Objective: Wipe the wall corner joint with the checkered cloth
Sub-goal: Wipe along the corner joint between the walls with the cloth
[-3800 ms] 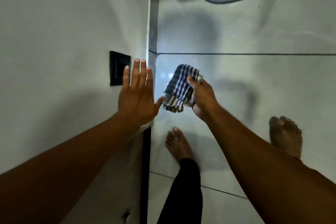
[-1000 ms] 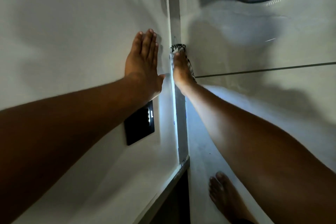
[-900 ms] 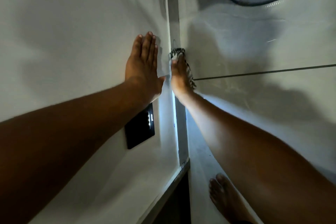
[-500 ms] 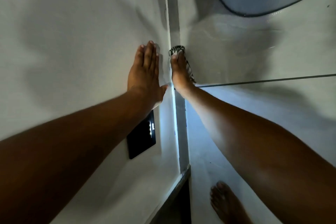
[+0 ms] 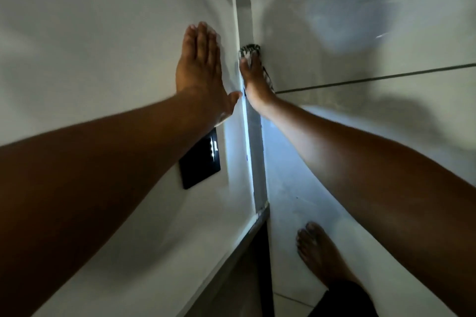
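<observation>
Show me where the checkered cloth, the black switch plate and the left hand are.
checkered cloth [image 5: 249, 48]: head view, bunched edge above the fingertips.
black switch plate [image 5: 202, 166]: head view, middle of its glossy face.
left hand [image 5: 199, 72]: head view, back of the hand.

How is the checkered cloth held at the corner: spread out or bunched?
Bunched: the checkered cloth shows only as a small wad under the right hand.

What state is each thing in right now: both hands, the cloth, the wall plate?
Left hand: open, flat against the wall, holding nothing.
Right hand: pressing the checkered cloth into the corner joint.
Checkered cloth: bunched under the fingers, mostly hidden.
Black wall plate: mounted flat, partly covered by the left forearm.
</observation>
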